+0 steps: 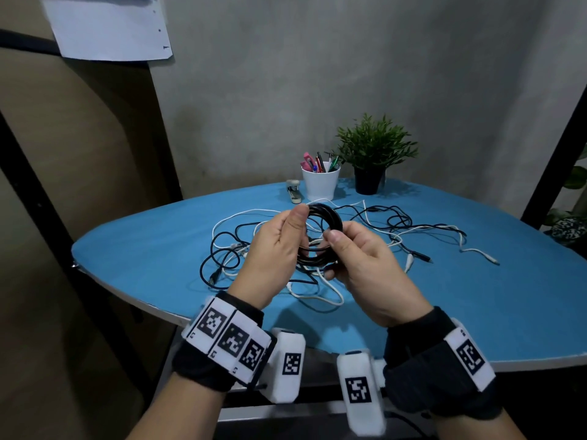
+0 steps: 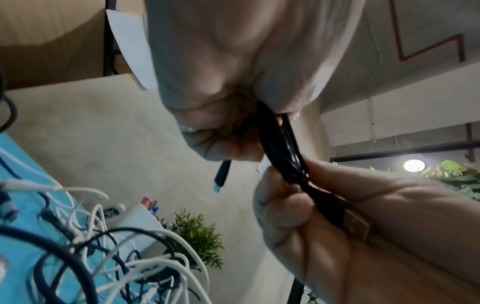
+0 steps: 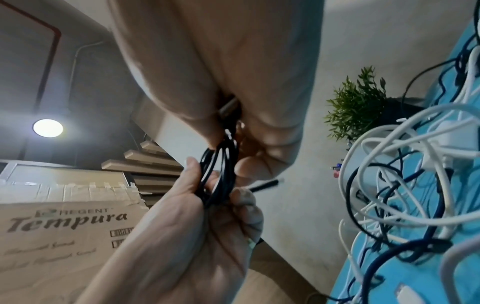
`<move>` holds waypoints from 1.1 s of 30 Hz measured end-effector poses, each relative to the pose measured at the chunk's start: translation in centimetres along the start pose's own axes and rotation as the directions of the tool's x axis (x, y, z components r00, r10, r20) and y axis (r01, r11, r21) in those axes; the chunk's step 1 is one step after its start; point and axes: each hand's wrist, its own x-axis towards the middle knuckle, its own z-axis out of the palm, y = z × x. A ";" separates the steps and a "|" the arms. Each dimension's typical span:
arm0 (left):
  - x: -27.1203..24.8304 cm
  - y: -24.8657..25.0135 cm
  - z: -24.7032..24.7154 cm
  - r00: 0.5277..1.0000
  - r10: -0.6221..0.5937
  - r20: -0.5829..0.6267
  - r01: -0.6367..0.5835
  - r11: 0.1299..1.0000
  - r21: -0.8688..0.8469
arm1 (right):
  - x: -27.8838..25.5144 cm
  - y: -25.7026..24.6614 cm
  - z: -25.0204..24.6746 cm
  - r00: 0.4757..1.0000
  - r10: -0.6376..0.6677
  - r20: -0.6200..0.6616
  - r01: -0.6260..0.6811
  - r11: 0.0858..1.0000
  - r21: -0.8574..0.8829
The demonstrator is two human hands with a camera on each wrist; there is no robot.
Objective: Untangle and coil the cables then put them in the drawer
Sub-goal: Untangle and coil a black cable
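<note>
Black cable coil [image 1: 320,231] hangs above the blue counter [image 1: 476,300], held between both hands at chest height. Left hand [image 1: 273,249] has its fingers [image 2: 223,142] curled round the coil's left side, thumb up. Right hand [image 1: 362,258] pinches the right side, fingers [image 3: 249,164] clamped on the strands. Loose black and white cables [image 1: 381,227] lie tangled on the counter below.

Bare hands, left hand [image 1: 273,249] and right hand [image 1: 365,265]. Black wrist cuffs [image 1: 425,357], white blocks with black square-pattern markers [image 1: 227,336], white camera housings [image 1: 360,389] underneath. Ring [image 2: 187,129] on left finger.
</note>
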 end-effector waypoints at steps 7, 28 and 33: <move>-0.8 -0.7 0.4 0.999 0.033 -0.036 -0.031 0.998 0.052 | 0.2 -0.3 0.5 0.995 -0.082 -0.060 0.069 0.978 -0.197; -1.0 -1.2 0.5 0.995 -0.101 0.024 0.103 0.943 -0.316 | 0.2 0.0 -0.5 0.989 0.058 -0.139 -0.044 0.994 0.105; -1.0 -1.4 -0.5 0.990 -0.104 0.097 0.129 0.942 -0.311 | 0.4 -0.4 -1.3 0.971 0.033 -0.236 0.002 0.989 0.146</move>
